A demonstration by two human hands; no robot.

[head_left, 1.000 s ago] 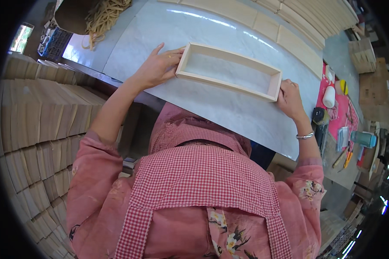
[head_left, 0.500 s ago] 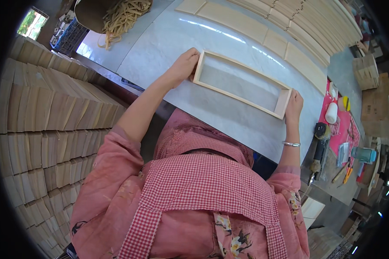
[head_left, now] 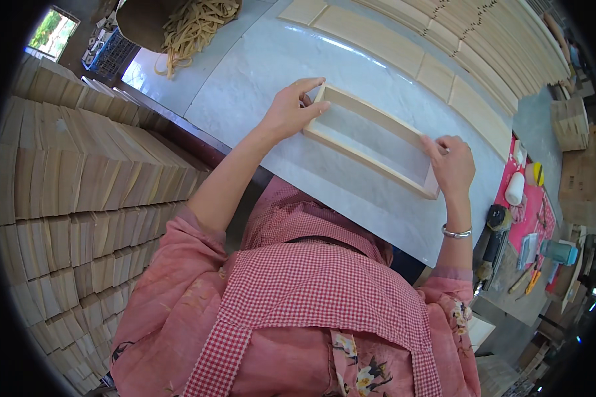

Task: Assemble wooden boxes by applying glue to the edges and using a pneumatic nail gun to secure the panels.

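Compared with half a second ago, both grips on the rectangular wooden frame (head_left: 372,163) have changed. The left hand (head_left: 288,112), earlier curled in against the frame's left end, now has its thumb and index finger spread apart there, thumb tip reaching over the short side and index finger at the far-left corner. The right hand (head_left: 454,167) has shifted from the right short side up to the far-right corner, thumb on the rim and the other fingers bent. The frame lies over the near part of the pale tabletop (head_left: 245,99); whether it has a bottom cannot be told.

Beyond and left of the frame, a brown round container (head_left: 141,28), cut off by the upper edge, has tan strips (head_left: 193,33) spilling from its mouth. Farther left of the frame is a blue crate (head_left: 112,59), its contents hard to make out. Right of the frame stands a teal see-through container (head_left: 560,253); its contents are unclear. The right fingertips are partly hidden.
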